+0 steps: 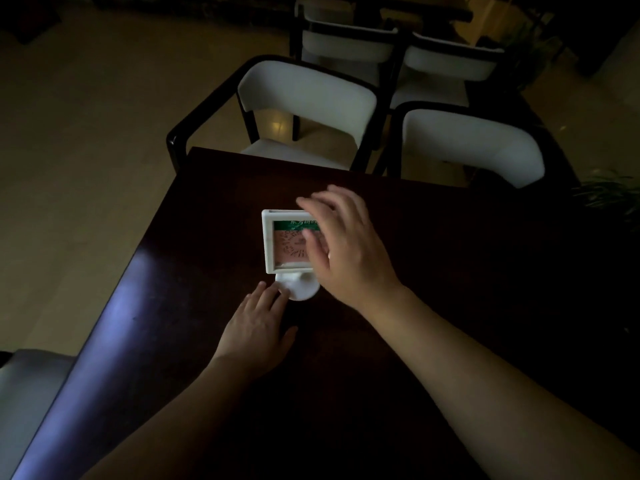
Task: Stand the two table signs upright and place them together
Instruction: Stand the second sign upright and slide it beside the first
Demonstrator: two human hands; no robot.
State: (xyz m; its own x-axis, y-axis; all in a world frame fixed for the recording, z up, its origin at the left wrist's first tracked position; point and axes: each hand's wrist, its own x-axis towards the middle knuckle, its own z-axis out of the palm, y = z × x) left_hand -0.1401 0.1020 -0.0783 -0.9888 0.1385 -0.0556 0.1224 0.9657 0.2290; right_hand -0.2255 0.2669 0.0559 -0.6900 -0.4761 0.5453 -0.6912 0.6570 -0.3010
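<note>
Two hands meet at one table sign [282,242] mid-frame on the dark bench [450,271]: left hand [254,329] flat, fingertips on its round base, grip holding nothing; right hand [346,247] spread loosely over the frame, not yet clamped. Steadying the base while settling the frame looks wisest; no second sign shows.

The dark worktop [194,306] lies bare left, right and near of the white-framed sign [284,244], giving free passage on those sides. The right hand [346,247] covers the sign's right part; the left hand [256,327] blocks its round base [301,289]. Two white chairs [308,95] line the far edge.
</note>
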